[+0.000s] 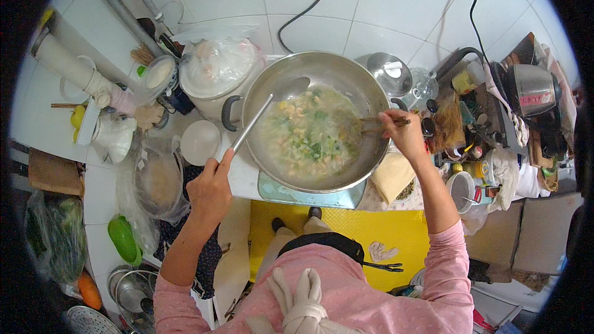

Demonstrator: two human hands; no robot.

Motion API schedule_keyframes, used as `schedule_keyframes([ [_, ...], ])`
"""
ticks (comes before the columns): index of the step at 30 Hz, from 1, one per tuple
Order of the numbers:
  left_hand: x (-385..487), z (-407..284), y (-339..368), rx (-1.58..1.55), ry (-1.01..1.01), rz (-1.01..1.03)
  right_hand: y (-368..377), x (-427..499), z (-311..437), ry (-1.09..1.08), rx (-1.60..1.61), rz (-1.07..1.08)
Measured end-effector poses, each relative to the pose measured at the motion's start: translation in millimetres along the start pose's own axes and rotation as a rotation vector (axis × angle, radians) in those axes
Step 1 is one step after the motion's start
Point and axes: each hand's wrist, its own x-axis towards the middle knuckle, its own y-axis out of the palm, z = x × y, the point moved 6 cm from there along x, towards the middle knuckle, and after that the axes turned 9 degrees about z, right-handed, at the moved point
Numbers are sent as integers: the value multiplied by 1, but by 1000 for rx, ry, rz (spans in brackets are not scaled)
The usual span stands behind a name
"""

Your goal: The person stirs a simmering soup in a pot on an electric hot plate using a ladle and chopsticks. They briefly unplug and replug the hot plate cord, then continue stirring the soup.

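A wide steel wok (325, 65) with dark side handles stands in front of me, holding a steaming, soupy mix (308, 137) of chopped greens and pale pieces. My left hand (211, 190) grips the long handle of a metal ladle (252, 123); its bowl rests inside the wok at the upper left. At the wok's right rim, my right hand (404, 133) pinches brown chopsticks (401, 122), whose tips reach over the food near a darker clump (350, 131). Steam blurs the food, so its exact kind is uncertain.
A plastic-covered pot (220, 67) and a white bowl (201, 143) sit left of the wok. Right of it are a folded yellow cloth (393, 177), a steel lid (389, 74), several jars and an electric kettle (532, 90). A covered basin (160, 181) stands lower left.
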Motion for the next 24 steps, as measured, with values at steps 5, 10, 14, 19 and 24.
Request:
schedule_keyframes([
  [5,2,-3,-6,-10,18,-32,60,-4,0,149,456,131],
  [10,2,-5,-12,-13,17,-73,69,-15,34,16,585,259],
  [14,2,-5,-14,-50,6,-99,95,-33,57,-94,506,524],
  [19,1,-4,-8,-22,-24,-70,84,-20,56,-392,121,337],
  [24,-12,5,-14,-44,-41,-122,57,-13,54,-397,2,130],
])
